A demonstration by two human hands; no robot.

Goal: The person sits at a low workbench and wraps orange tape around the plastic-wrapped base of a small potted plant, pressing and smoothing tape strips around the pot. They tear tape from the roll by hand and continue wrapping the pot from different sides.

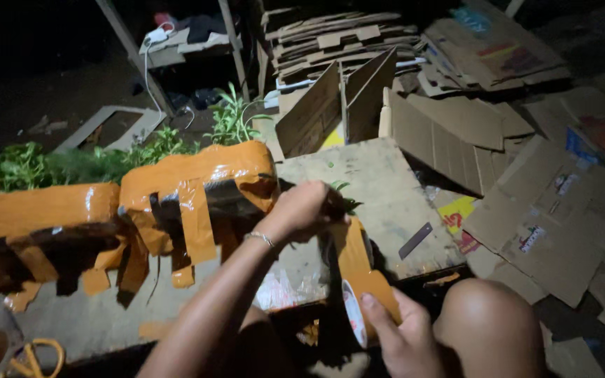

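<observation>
The roll of orange-brown packing tape (356, 308) sits low in the middle of the view, just above the person's knees, with a strip pulled up from it to a small bundle of green stems (341, 199). The right hand (393, 332) is closed around the roll, thumb across its pale core. The left hand (302, 208) is curled shut over the bundle where the strip meets it. The roll looks light and stiff, best held by its rim; the loose strip is thin, sticky and likely to crease or fold on itself. The herbs look soft and easily crushed. Left of the hands lie two taped herb bundles (197, 189) on a worn board (379, 182), with flattened cardboard (547, 210) piled behind and to the right.
</observation>
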